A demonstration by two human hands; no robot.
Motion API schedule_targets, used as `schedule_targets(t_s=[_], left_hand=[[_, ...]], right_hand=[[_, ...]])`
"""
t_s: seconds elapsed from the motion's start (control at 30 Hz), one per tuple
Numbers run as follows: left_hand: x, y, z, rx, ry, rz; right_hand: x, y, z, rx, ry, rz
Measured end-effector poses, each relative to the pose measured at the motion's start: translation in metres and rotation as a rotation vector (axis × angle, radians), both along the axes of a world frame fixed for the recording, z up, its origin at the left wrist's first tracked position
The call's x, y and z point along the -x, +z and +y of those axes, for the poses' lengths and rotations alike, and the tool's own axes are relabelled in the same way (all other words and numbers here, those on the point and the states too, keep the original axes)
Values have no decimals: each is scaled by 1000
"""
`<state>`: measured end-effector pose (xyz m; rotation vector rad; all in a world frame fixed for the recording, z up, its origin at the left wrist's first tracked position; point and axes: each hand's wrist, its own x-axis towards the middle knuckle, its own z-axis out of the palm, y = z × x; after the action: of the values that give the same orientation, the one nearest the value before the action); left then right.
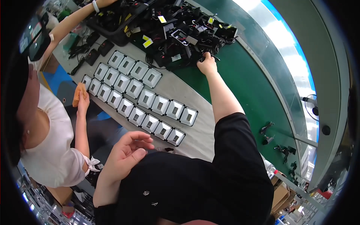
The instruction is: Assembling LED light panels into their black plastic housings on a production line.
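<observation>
My right hand reaches out to the near right edge of a heaped pile of black cabled parts. Its fingers are closed at some black cables, and what they grip is hidden. My left hand hangs in front of my body, holding nothing, with its fingers loosely curled and apart. It is nearest to rows of square floodlight housings, black-rimmed with silvery reflectors, lying on a grey sheet.
At my left a co-worker's hand holds an orange cloth-like thing; their other arm stretches toward a black bin. Black adapters lie near it. Several small cabled parts are on the green bench at right.
</observation>
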<state>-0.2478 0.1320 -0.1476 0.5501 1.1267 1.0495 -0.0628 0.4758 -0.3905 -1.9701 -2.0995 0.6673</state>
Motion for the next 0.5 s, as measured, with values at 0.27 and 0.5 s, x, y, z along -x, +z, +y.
schedule_targets(t_s=[0.27,0.5], left_hand=[[-53,11,7,-27,-124,123],[-95,11,-26,-10,-215,172]], right_hand=[[-128,-26,-54,215,-34,-77],[-330,0,-192,269,-113,-300]])
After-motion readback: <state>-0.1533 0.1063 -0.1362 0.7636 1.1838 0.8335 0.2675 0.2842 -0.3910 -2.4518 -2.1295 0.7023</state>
